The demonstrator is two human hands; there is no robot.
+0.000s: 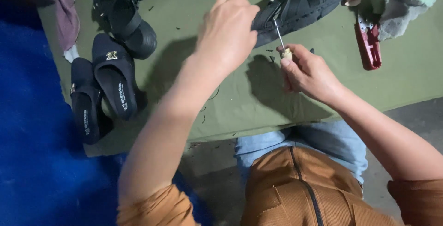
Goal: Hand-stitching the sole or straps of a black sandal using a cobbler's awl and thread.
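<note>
Two black slippers (104, 87) lie side by side at the left edge of the green cloth (240, 97), another dark shoe (123, 20) beyond them. The left hand (227, 32) is curled on the heel end of a black sandal (295, 7). The right hand (307, 71) grips a pale-handled awl (281, 41), its metal tip against the sandal. A red tool (368, 46) lies further right.

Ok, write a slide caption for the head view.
Right hand holds an awl against a black sandal gripped by the left hand, over an olive cloth.
</note>
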